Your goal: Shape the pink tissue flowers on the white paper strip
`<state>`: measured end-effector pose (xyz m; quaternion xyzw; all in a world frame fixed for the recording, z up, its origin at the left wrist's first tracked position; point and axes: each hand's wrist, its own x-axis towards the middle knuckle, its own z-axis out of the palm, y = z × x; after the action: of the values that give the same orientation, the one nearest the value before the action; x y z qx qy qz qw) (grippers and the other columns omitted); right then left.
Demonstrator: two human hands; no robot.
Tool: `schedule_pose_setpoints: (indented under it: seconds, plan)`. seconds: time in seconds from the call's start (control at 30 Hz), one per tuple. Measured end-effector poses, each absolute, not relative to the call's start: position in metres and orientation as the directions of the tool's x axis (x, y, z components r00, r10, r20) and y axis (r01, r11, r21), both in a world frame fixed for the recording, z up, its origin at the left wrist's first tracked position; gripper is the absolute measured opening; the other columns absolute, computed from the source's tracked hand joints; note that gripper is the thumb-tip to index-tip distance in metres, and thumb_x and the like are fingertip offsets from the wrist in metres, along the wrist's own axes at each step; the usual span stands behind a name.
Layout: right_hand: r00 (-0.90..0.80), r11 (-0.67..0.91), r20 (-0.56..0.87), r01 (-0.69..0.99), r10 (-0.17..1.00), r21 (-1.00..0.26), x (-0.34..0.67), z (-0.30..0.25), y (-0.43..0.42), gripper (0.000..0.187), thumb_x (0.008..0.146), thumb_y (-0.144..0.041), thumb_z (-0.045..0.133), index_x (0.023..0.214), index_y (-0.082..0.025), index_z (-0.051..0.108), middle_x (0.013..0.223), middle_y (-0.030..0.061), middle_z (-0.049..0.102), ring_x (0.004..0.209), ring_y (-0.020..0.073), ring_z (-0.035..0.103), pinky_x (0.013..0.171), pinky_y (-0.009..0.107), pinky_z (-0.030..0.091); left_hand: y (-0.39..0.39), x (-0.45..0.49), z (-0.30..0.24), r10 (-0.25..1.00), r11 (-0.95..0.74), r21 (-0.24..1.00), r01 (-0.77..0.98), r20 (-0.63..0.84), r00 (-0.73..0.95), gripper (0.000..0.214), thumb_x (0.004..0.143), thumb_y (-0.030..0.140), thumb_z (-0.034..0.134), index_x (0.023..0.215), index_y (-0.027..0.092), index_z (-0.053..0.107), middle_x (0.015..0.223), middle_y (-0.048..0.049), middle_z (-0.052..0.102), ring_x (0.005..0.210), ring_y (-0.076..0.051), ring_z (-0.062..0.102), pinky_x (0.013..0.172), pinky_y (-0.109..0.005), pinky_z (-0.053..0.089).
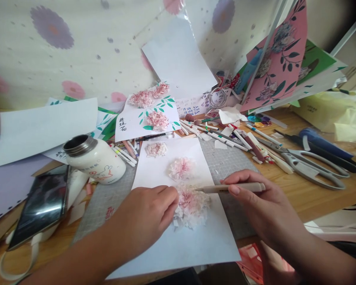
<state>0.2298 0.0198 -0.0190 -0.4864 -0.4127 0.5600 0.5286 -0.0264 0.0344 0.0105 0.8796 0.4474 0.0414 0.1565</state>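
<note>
A white sheet of paper (178,237) lies on a grey cutting mat (101,202). Three pink tissue-paper flowers sit on it: a small flat one (156,149) at the top, a rounder one (180,168) in the middle, and the largest (192,204) nearest me. My left hand (146,217) presses down on the left edge of the largest flower. My right hand (255,202) holds a beige pen (234,188) level, its tip touching the top of that flower.
A white bottle (96,160) and a phone (43,204) lie at the left. Grey scissors (308,166), several markers (225,136) and paper scraps crowd the wooden desk at right. A finished flower card (148,114) leans behind, under floral sheets.
</note>
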Motion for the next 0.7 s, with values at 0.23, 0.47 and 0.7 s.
schedule_pose_setpoints:
  seconds: [0.23,0.47,0.7]
  plan:
    - [-0.110,-0.248,-0.224,-0.337,0.968,-0.908,0.217,-0.024,0.007,0.018,0.069,-0.031,0.078,0.063,-0.020,0.066,0.058,-0.0003,0.063,0.048,0.0106,0.044,0.047,0.024,0.031,0.036,-0.026,0.011,0.781,-0.591,0.284,0.755,-0.032,0.623,0.022,0.096,0.018,0.035,0.080,0.018,0.050,0.073,0.0003,0.053,0.061,-0.018,0.051,0.058,-0.032,0.028]
    - [-0.198,-0.372,-0.331,-0.229,0.923,-0.900,0.222,-0.023,0.013,0.017,0.065,-0.029,0.071,0.056,-0.020,0.060,0.040,-0.0075,0.034,0.046,0.0138,0.053,0.043,0.022,0.022,0.035,-0.031,0.017,0.761,-0.623,0.303,0.721,0.023,0.648,0.018,0.087,0.015,0.036,0.073,0.018,0.046,0.063,0.0037,0.048,0.052,-0.014,0.040,0.052,-0.031,0.022]
    - [-0.241,-0.390,-0.327,-0.296,0.914,-0.872,0.223,-0.024,0.014,0.015,0.066,-0.028,0.073,0.059,-0.019,0.063,0.046,-0.0057,0.045,0.047,0.0108,0.049,0.043,0.020,0.028,0.032,-0.041,0.042,0.775,-0.552,0.551,0.625,0.062,0.629,0.013,0.087,0.014,0.043,0.080,0.021,0.050,0.070,0.0098,0.055,0.060,-0.008,0.049,0.058,-0.021,0.034]
